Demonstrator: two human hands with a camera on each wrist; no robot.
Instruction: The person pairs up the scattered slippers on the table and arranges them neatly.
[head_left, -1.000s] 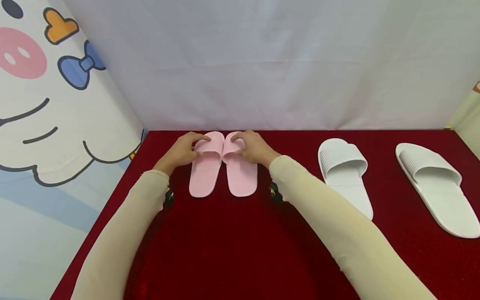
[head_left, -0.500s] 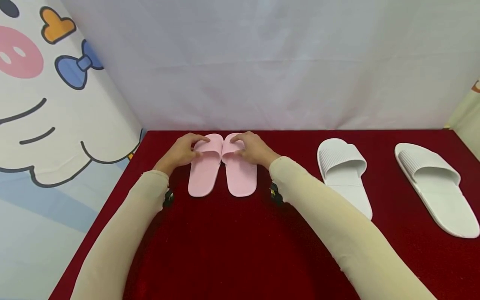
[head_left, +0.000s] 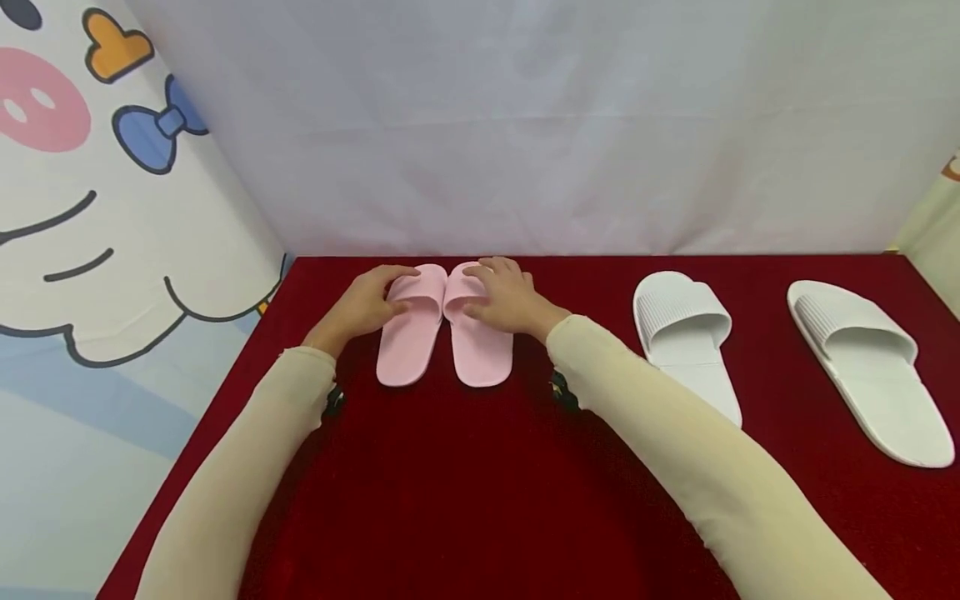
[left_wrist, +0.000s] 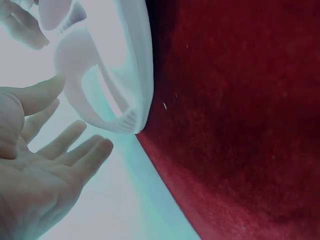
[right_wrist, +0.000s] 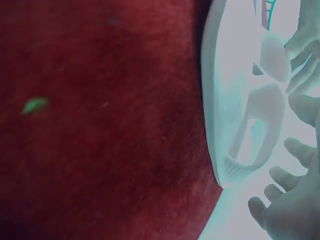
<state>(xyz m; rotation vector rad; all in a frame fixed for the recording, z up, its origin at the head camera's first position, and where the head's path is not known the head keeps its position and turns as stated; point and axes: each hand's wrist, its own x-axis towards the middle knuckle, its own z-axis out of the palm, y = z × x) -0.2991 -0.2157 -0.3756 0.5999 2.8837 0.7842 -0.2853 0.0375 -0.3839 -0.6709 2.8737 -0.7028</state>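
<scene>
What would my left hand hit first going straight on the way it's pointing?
Probably the leftmost smooth pink slipper, at its broad strap; whether your left hand is touching it is unclear.

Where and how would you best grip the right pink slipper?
Probably by the outer side of its strap, from the right, thumb underneath: the strap arches above the sole, leaving an opening, while the left pink slipper crowds its other side.

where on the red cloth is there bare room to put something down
The widest patch is red cloth between the sleeves, in front of the pink slippers. A narrower strip lies between the white slippers. Crowded: the pink slippers, with left hand and right hand close in.
</scene>
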